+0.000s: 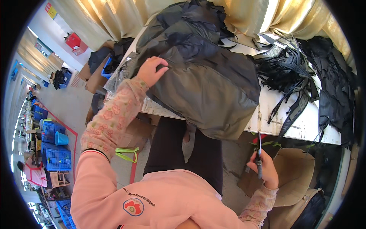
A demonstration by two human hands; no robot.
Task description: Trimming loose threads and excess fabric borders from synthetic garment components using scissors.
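Note:
A large, shiny dark olive-grey fabric piece (213, 95) lies over the table, its near end hanging past the front edge. My left hand (153, 71) is at its left side, thumb and fingers apart, with nothing visible between them; I cannot tell whether it presses on the cloth. Low at the right, just in front of the table edge, my right hand (268, 170) is closed around the dark handles of a pair of scissors (259, 163). Their thin blades point up toward the white table (257, 120).
Black straps and mesh strips (291, 68) lie tangled on the table's right side, beside a stack of black fabric (332, 82). An open cardboard box (291, 173) stands below at the right. Clear plastic (121, 72) lies by the left edge. Blue crates (56, 156) line the floor far left.

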